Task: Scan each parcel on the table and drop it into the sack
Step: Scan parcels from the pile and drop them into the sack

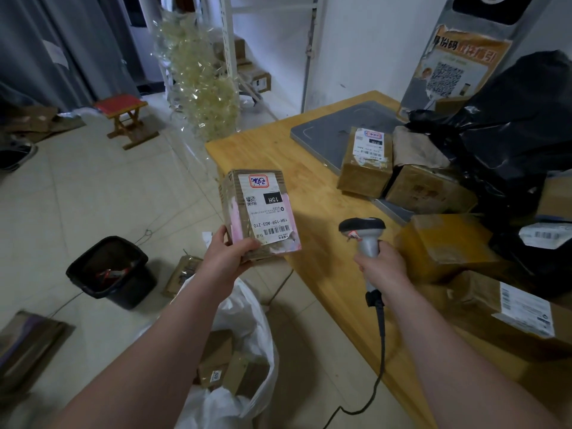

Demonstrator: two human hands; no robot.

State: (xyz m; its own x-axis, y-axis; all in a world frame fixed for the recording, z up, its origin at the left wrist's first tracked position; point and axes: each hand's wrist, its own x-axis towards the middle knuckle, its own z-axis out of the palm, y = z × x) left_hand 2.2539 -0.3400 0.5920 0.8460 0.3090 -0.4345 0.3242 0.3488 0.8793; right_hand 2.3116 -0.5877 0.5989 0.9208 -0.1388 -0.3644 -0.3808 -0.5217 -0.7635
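My left hand (224, 258) grips a brown cardboard parcel (258, 212) by its near end, label facing up, held just off the table's left edge and above the sack. My right hand (383, 269) grips the handle of a grey barcode scanner (363, 232), its black head turned toward the held parcel. The white sack (244, 320) stands open on the floor below my left arm, with several brown boxes inside. More parcels lie on the wooden table (278, 150): a labelled box (365, 165), a plain box (427, 187) and others at the right.
A black plastic bag (501, 131) is heaped at the table's right. A grey flat panel (334, 134) lies at the back of the table. A black waste bin (113, 270) and a red stool (127, 119) stand on the tiled floor. The scanner cable (382, 351) trails down.
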